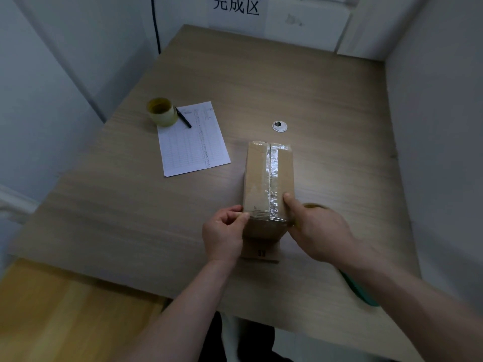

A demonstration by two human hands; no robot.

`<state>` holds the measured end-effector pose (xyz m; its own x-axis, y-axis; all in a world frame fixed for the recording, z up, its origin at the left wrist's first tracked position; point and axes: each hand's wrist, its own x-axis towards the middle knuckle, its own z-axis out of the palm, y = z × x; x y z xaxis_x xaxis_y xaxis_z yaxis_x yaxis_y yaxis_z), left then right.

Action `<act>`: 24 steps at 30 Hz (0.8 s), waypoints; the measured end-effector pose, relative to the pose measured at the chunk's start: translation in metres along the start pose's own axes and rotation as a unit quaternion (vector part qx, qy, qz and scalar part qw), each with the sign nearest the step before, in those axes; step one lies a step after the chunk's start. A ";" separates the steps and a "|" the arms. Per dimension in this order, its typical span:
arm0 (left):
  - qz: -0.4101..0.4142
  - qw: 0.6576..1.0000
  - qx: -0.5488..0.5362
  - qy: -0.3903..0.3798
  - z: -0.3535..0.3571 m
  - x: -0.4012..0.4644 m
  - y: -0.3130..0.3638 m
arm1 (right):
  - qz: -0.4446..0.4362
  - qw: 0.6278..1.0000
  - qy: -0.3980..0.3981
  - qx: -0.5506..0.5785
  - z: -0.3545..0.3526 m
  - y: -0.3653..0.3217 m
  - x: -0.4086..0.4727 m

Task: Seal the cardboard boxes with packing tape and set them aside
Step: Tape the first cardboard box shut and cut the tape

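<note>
My wood-grain surface [300, 82] fills mid-frame, boxed in by pale walls [52, 74]. A black cable [156, 24] hangs at upper left; yellow wooden floor [65, 309] shows at lower left.

One head view only: you look forward and steeply down from above the bench [326, 105], near edge close beneath you, wall sign [236, 6] beyond its far edge.

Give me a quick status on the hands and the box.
Left hand pinching tape at box near edge. Right hand holding tape roll, thumb on top. Nothing obstructing.
</note>
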<state>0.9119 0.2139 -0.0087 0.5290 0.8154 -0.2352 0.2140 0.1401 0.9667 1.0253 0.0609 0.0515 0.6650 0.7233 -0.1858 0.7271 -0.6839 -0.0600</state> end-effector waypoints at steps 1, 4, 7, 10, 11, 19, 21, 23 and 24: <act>-0.008 1.000 -0.013 0.003 0.001 0.000 0.000 | 0.001 1.000 -0.001 -0.001 0.000 0.000 0.000; -0.023 0.999 -0.037 0.011 0.002 0.000 0.002 | 0.004 1.000 -0.005 -0.004 -0.001 -0.001 0.000; -0.048 0.996 -0.070 -0.006 -0.001 0.003 0.004 | 0.002 1.000 -0.006 -0.006 -0.002 -0.001 0.000; -0.094 0.985 -0.115 -0.084 -0.011 0.016 0.007 | -0.007 1.000 -0.015 -0.001 -0.007 0.000 0.000; -0.117 0.979 -0.126 -0.109 -0.015 0.021 0.011 | -0.010 1.000 -0.019 0.002 -0.008 0.000 -0.001; 0.468 0.699 0.449 -0.301 0.015 0.039 0.032 | -0.029 1.000 -0.003 0.009 -0.004 0.002 -0.001; 0.487 0.645 0.490 -0.327 0.024 0.043 0.030 | -0.042 0.999 0.006 0.012 -0.006 0.001 -0.003; 0.518 0.613 0.506 -0.316 0.026 0.049 0.025 | -0.048 0.999 0.000 0.016 -0.010 0.001 -0.003; 0.531 0.605 0.509 -0.307 0.027 0.051 0.023 | -0.051 0.998 -0.011 0.025 -0.012 0.002 -0.002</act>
<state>0.9659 0.2436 -0.0016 0.9501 -0.2627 0.1685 -0.2839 -0.9517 0.1172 1.0273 0.0593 0.0636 0.5838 0.7873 -0.1982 0.7810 -0.6113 -0.1280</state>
